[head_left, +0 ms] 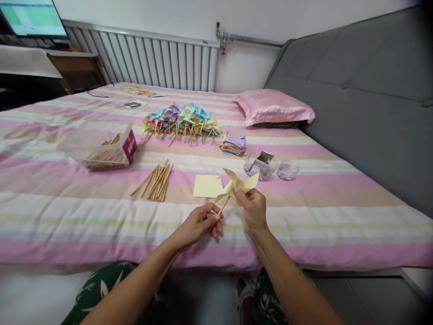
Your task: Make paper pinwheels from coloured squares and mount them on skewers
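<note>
A pale yellow paper pinwheel is held over the near part of the bed. My left hand pinches its thin wooden stick near the lower end. My right hand grips the paper blades close to the centre, thumb on top. Just behind my hands lies a flat yellow paper square with a cut at one corner. Loose wooden sticks lie in a bunch to the left. A clear tub of small metallic pieces stands behind my right hand, its round clear lid beside it.
Finished pinwheels are heaped mid-bed, near a stack of coloured paper squares. A clear plastic box with more sticks sits left. A pink pillow rests by the grey headboard. The striped bed's front edge is near me.
</note>
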Tool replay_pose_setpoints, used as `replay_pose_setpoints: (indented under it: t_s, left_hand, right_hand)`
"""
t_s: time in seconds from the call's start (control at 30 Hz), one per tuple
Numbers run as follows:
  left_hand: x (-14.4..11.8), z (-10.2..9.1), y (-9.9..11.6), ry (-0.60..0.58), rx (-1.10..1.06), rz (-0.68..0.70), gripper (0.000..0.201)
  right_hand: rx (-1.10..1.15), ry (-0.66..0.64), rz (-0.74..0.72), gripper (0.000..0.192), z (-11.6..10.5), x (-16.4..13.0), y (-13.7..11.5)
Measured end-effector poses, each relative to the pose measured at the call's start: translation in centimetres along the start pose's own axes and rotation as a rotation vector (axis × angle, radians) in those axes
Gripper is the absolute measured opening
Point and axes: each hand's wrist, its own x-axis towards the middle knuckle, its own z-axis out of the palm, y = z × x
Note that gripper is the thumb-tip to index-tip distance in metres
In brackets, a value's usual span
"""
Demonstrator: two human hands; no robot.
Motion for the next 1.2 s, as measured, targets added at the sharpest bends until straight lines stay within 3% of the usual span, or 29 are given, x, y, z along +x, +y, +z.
replay_pose_setpoints:
  t_s: [0.2, 0.4, 0.5, 0.7, 0.9, 1.2]
  left_hand:
    - [0.0, -0.3, 0.0, 0.035, 0.057, -0.028, 0.032]
    - [-0.3, -0.6, 0.4, -0.027, 0.117, -0.113, 0.036]
    - [-0.2, -0.7, 0.7, 0.027, 0.085, -0.099, 0.034]
    - [0.0, -1.1, 0.6, 0.152, 0.052, -0.039, 0.034]
    - [0.1, -1.1, 0.4, 0.124, 0.052, -0.049, 0.034]
    - [0.0, -0.9, 0.6, 0.085, 0.056, -0.05, 0.034]
  right_hand:
    - [0.053, 0.018, 0.004, 0.023, 0.1, 0.3, -0.3]
    - [0.118, 0.003, 0.017, 0.021, -0.1, 0.6, -0.4]
    - [0.102, -0.036, 0.038, 0.024, -0.3, 0.7, -0.4]
    - [0.118, -0.076, 0.233, 0.02, -0.1, 0.4, -0.3]
    - [0.189, -0.09, 0.259, 0.016, 0.2, 0.1, -0.2]
    - [0.207, 0.023, 0.242, 0.017, -0.2, 0.7, -0.6]
